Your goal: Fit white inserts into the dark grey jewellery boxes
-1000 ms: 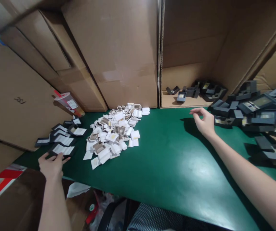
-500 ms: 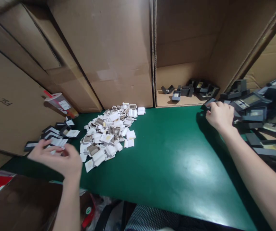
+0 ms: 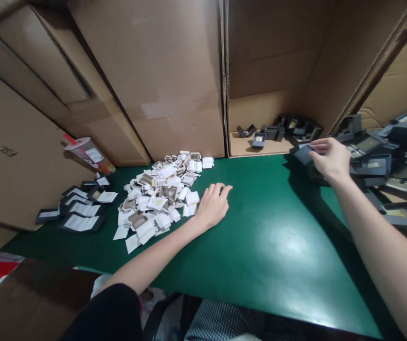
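My right hand (image 3: pixel 333 158) grips a small dark box (image 3: pixel 303 154) between thumb and fingers, at the left edge of a heap of dark open boxes (image 3: pixel 374 166). Over the green tabletop, just right of a pile of folded white card inserts (image 3: pixel 162 203), is my left hand (image 3: pixel 213 206). Its thumb stands apart from the slightly bent fingers and nothing shows in it. At the far left lie several black boxes with white inserts (image 3: pixel 81 222).
Cardboard boxes (image 3: pixel 153 71) wall off the back of the green table (image 3: pixel 253 255). Several dark boxes (image 3: pixel 272 132) lie inside an open carton (image 3: pixel 246 150) at the back. A plastic cup with a red straw (image 3: pixel 91 154) leans at the left.
My left hand has moved right from the black boxes to beside the white pile. Another black box with a white insert now shows at the left. My right hand has lifted a dark box slightly.
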`<state>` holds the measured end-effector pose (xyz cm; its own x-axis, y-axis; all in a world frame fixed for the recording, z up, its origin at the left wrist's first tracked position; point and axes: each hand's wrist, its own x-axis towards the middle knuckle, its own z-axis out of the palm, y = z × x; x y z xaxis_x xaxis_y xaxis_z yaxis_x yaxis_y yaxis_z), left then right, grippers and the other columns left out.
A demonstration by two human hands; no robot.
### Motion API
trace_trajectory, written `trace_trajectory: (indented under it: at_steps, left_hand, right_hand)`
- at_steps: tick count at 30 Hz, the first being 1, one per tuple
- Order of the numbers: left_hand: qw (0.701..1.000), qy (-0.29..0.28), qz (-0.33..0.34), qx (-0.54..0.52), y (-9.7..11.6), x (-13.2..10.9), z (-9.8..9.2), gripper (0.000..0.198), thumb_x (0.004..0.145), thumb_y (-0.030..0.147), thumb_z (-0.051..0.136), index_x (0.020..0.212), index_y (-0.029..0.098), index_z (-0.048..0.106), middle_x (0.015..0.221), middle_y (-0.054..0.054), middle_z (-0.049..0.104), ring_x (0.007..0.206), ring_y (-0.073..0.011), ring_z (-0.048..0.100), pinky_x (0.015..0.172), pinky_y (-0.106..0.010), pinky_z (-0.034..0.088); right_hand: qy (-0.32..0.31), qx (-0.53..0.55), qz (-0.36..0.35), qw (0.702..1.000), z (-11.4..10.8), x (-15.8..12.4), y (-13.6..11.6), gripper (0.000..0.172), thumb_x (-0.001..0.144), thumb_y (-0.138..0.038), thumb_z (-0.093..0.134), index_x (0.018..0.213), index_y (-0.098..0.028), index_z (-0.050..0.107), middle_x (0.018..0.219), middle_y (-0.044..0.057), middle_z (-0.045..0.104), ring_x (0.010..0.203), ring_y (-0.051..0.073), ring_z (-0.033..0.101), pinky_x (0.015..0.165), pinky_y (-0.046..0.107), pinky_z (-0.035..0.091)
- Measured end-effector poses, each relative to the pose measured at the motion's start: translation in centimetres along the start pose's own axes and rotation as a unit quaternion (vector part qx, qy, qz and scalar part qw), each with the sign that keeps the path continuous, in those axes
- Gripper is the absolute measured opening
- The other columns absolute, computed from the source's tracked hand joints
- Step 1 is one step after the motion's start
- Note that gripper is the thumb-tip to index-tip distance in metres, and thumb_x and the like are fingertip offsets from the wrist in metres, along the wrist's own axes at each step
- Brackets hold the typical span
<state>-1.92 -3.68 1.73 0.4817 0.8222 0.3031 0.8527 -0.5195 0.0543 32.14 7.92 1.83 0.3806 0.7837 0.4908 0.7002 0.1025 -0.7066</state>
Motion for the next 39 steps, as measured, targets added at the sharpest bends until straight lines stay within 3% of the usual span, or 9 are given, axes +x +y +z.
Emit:
trace_trajectory:
  at_steps: [4,11,13,17,20,24,31,35,39]
  left_hand:
    - [0.992,-0.004,0.096,-0.087,-0.3,1.3,0.9,0.034,0.089,0.014,0.039,0.12,0.02,0.052,0.116,-0.009,0.056,0.104,-0.0228,0.051,0.087,-0.037,0.044]
    - [0.974,0.045,0.118,-0.188,-1.6,0.7,0.8,0.028,0.091,0.013,0.037,0.108,0.019,0.059,0.112,-0.008,0.06,0.101,-0.0193,0.054,0.089,-0.035,0.044]
    - [0.972,0.055,0.134,-0.186,-1.7,0.6,0.9,0.027,0.091,0.012,0.038,0.102,0.019,0.061,0.107,-0.006,0.063,0.098,-0.0186,0.054,0.086,-0.034,0.044]
    - [0.979,0.081,0.141,-0.125,-1.9,0.6,0.9,0.023,0.09,0.01,0.041,0.098,0.016,0.062,0.101,-0.006,0.065,0.092,-0.018,0.054,0.08,-0.033,0.042]
    - [0.981,0.047,0.185,-0.034,-1.8,0.5,0.6,0.02,0.09,0.012,0.043,0.098,0.016,0.062,0.099,-0.006,0.065,0.09,-0.0183,0.054,0.075,-0.032,0.039]
    - [0.974,0.009,0.221,0.055,-1.0,0.1,0.0,0.019,0.092,0.016,0.044,0.099,0.016,0.062,0.098,-0.006,0.063,0.088,-0.019,0.053,0.07,-0.032,0.038]
    - [0.987,-0.024,0.071,0.139,0.1,-0.7,-0.9,0.019,0.091,0.018,0.043,0.099,0.018,0.06,0.094,-0.007,0.06,0.086,-0.0222,0.054,0.069,-0.034,0.041]
    - [0.984,-0.012,-0.069,0.162,0.2,-0.9,-0.9,0.03,0.09,0.021,0.044,0.118,0.016,0.055,0.114,-0.013,0.058,0.1,-0.0284,0.054,0.075,-0.039,0.046]
    - [0.977,-0.005,-0.12,0.176,0.3,-1.0,-0.9,0.042,0.089,0.023,0.046,0.131,0.017,0.047,0.138,-0.017,0.045,0.121,-0.0342,0.045,0.09,-0.047,0.045]
  right_hand:
    - [0.015,0.128,0.092,0.987,-0.4,0.9,-0.2,0.044,0.066,-0.016,0.07,0.108,-0.014,0.055,0.093,0.013,0.067,0.07,0.016,0.06,0.064,0.033,0.047]
    - [-0.052,0.244,0.13,0.959,-2.0,1.4,-2.2,0.04,0.065,-0.007,0.069,0.103,-0.012,0.059,0.075,0.004,0.059,0.06,0.011,0.054,0.058,0.03,0.043]
    - [-0.108,0.238,0.081,0.962,-2.4,0.5,-3.8,0.041,0.062,-0.01,0.074,0.101,-0.015,0.063,0.082,0.005,0.063,0.063,0.011,0.054,0.061,0.03,0.045]
    - [-0.259,0.052,-0.177,0.948,-1.2,-2.5,-6.8,0.027,0.074,-0.021,0.066,0.1,-0.016,0.064,0.085,0.006,0.067,0.069,0.016,0.059,0.063,0.03,0.046]
    - [-0.269,-0.012,-0.29,0.918,1.2,-5.0,-7.6,0.023,0.078,-0.017,0.059,0.1,-0.018,0.063,0.096,0.006,0.068,0.077,0.019,0.061,0.07,0.032,0.046]
    - [-0.195,-0.09,-0.445,0.87,4.1,-7.9,-7.2,0.023,0.086,-0.012,0.047,0.104,-0.018,0.06,0.102,0.007,0.068,0.086,0.021,0.061,0.073,0.034,0.041]
    - [-0.13,-0.119,-0.519,0.837,4.8,-10.0,-7.1,0.023,0.089,-0.008,0.044,0.106,-0.016,0.058,0.096,0.006,0.07,0.082,0.018,0.059,0.07,0.033,0.035]
    - [-0.136,-0.105,-0.534,0.828,4.6,-10.1,-7.2,0.021,0.09,-0.01,0.045,0.104,-0.017,0.059,0.09,0.005,0.069,0.083,0.018,0.059,0.071,0.032,0.035]
    - [-0.153,-0.083,-0.538,0.825,4.6,-10.2,-7.1,0.018,0.09,-0.011,0.046,0.101,-0.017,0.06,0.088,0.004,0.069,0.082,0.017,0.059,0.071,0.032,0.035]
